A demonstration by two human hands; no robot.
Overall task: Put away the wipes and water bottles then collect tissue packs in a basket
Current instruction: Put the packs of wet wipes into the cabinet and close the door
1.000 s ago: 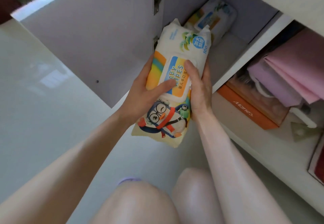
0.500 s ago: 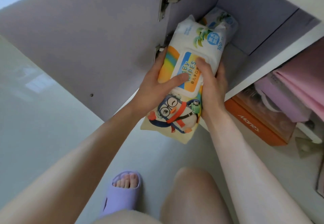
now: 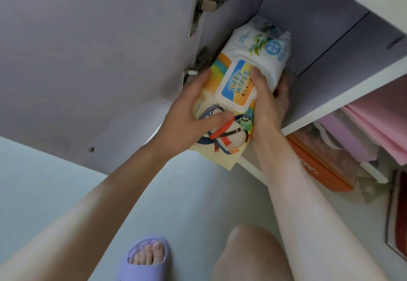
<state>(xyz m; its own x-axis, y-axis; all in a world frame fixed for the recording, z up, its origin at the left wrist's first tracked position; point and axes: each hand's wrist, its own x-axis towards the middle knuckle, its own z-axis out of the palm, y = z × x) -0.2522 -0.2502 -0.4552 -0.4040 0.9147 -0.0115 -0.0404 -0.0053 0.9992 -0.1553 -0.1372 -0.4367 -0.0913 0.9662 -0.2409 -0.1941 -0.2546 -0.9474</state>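
Wipes pack (image 3: 259,60), a soft, glossy plastic pouch with a stiff rounded-rectangle flip lid (image 3: 235,82), is held at the mouth of the lavender cabinet compartment (image 3: 319,27). Its long axis runs from lower left to upper right, far end pointing inside. Left hand (image 3: 189,122) grips its near left side, thumb across the penguin print (image 3: 229,135). Right hand (image 3: 268,109) wraps its right edge, thumb on the lid.
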